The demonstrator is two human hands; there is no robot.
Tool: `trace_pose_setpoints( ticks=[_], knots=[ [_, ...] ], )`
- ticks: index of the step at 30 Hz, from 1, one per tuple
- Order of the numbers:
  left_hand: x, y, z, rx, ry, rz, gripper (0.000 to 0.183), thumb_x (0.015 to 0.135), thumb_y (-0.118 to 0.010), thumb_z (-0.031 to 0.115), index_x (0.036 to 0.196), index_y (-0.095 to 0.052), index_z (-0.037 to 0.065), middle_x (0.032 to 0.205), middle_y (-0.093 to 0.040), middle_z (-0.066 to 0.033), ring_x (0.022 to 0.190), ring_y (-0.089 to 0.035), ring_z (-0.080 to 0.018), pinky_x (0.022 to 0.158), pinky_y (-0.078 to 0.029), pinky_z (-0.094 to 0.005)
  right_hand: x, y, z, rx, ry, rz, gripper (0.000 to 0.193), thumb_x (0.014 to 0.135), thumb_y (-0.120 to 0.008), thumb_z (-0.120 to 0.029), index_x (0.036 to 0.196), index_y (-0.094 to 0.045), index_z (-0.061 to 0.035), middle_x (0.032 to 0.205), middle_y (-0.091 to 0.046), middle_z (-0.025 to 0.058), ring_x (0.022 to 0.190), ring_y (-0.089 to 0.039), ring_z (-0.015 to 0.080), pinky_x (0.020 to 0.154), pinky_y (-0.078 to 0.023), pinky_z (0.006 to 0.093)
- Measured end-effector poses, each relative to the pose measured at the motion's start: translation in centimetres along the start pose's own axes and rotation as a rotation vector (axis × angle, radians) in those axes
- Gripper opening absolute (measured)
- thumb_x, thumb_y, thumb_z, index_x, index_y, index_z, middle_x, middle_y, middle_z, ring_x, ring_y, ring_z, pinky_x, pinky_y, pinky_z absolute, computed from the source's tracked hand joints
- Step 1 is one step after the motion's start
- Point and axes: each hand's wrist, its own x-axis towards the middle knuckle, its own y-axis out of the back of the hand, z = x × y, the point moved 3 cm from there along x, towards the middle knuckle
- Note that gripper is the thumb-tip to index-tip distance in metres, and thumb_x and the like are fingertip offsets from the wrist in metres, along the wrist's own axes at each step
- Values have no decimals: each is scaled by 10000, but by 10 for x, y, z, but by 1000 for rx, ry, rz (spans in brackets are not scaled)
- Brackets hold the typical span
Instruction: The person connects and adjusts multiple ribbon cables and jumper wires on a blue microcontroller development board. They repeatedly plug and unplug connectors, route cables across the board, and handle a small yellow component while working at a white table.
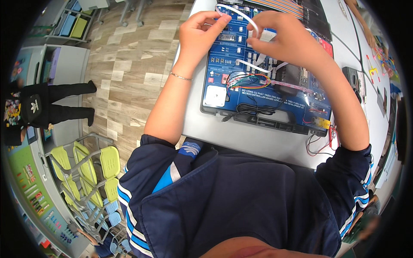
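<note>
A white flat cable (243, 15) arches between my two hands over a blue circuit board (238, 99). My left hand (201, 32) pinches near its left end at the board's far left edge, thumb against fingertips. On the right, my right hand (286, 38) curls thumb and fingers around the cable's other end; the exact grip is partly hidden. Nearer to me, a second white cable (254, 66) is looped on the board. Thin coloured wires (245, 80) and a bundled black cable (254, 109) lie toward the near edge. A rainbow ribbon cable (282, 6) crosses the far side.
The board sits in a black case on a white table (193, 122). Red and black leads (331, 138) hang by its near right corner. A dark device (352, 80) and another person's arm (365, 28) are farther right. Green chairs (110, 162) and a standing person (64, 92) are left.
</note>
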Motion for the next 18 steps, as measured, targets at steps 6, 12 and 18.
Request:
trace_pose_setpoints(
  ticks=[6,12,18],
  knots=[
    [-1,12,32,-282,-16,-208,167,816,-791,-28,951,-692,-29,952,-740,-147,882,-733,-177,770,-601,-268,-45,62,18,617,-233,47,126,917,-709,-119,909,-646,-11,981,-735,100,856,-695,132,716,-550,252],
    [-4,16,38,-388,6,-473,170,790,-781,-94,895,-660,-36,941,-730,-174,884,-743,-226,792,-621,-316,-132,98,-1,412,-377,303,157,925,-685,-4,1074,-707,41,953,-736,129,836,-713,148,680,-550,230],
    [-12,10,68,-58,-73,-551,311,790,-786,-86,1086,-706,-38,899,-712,-129,811,-702,-177,735,-584,-282,-182,71,-21,123,-257,472,247,825,-737,101,1064,-716,44,967,-737,169,877,-725,223,739,-573,282]
  ],
)
